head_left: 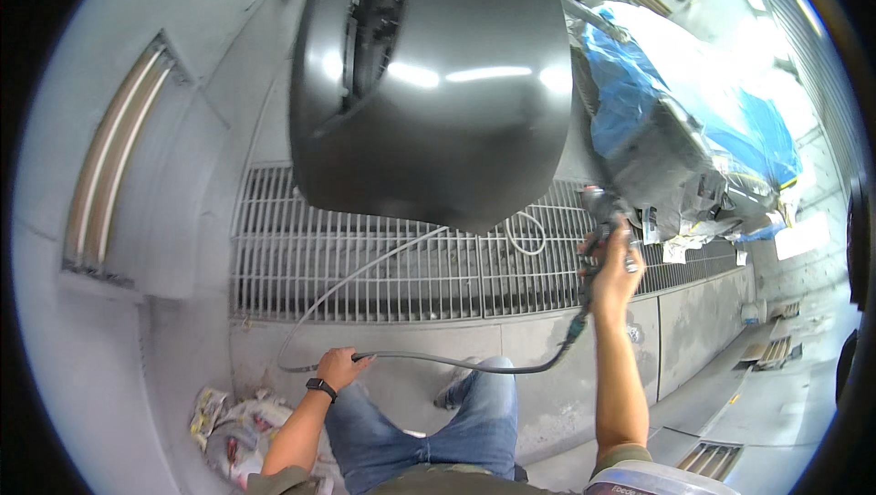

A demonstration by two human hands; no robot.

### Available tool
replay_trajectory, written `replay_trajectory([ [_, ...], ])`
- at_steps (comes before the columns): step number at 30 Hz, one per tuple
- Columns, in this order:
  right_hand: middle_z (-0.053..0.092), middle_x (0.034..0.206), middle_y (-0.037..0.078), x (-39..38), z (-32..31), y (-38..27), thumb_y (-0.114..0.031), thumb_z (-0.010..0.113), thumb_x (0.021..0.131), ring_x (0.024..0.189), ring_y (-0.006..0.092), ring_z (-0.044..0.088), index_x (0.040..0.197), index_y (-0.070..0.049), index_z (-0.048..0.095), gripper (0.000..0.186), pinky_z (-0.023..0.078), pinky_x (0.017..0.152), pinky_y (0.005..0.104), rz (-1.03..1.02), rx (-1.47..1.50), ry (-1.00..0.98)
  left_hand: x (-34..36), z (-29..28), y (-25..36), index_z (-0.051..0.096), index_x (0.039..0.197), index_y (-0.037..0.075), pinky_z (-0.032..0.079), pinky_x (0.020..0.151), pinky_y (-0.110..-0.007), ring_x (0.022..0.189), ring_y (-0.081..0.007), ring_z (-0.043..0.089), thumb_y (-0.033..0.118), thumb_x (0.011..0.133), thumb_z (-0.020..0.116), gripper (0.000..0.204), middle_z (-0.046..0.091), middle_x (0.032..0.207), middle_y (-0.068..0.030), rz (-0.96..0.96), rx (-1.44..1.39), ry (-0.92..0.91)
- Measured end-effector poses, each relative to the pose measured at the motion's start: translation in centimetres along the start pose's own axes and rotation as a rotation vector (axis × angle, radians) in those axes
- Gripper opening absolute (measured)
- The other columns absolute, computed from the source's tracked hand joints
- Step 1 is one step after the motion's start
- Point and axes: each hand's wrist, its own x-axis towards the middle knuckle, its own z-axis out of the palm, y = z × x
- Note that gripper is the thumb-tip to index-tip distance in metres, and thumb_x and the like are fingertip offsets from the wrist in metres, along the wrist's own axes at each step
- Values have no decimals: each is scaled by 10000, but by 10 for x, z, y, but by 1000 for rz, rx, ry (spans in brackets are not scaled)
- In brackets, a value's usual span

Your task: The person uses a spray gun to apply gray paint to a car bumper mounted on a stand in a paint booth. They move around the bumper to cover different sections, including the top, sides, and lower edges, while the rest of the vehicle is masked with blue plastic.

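Note:
My right hand [617, 281] is wrapped round a spray gun [599, 212], held out to the right beyond the lower right edge of a dark panel. A grey air hose [456, 363] runs from the gun's handle across my knees to my left hand [339, 367], whose fingers close round it. From there the hose loops up over the floor grating. The panel, a glossy black car hood [456, 121], hangs or rests in front of me with bright light reflections on it. Its supports are mostly hidden.
A metal floor grating [383, 285] lies under the hood. To the right stands a car covered in blue and clear masking film [630, 84] and paper. Crumpled rubbish [233, 445] is heaped at lower left. A wall with a light panel [114, 166] rises on the left.

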Motion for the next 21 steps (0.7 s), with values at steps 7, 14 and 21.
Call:
replay_trajectory([
  [7, 687, 886, 37, -77, 140, -129, -291, 557, 1050, 748, 89, 677, 1414, -19, 548, 454, 502, 478, 217, 74, 135, -471, -139, -43, -46, 702, 816, -8, 517, 741, -510, 829, -439, 659, 588, 835, 710, 597, 695, 822, -235, -172, -43, 11],
  [14, 679, 860, 17, -81, 208, -165, -264, 624, 1018, 697, 78, 645, 1349, 3, 599, 426, 498, 544, 225, 188, 437, -615, -205, -74, -81, 698, 833, -31, 496, 747, -513, 839, -460, 644, 669, 847, 646, 703, 669, 840, -286, -307, -73, -53],
  [21, 686, 783, 30, -16, 85, -114, -256, 620, 1023, 574, 71, 603, 1279, 8, 648, 369, 441, 442, 217, 203, 336, -346, -177, -97, -26, 686, 830, -38, 494, 743, -512, 834, -467, 634, 672, 837, 658, 710, 653, 846, -300, -225, -33, -135],
])
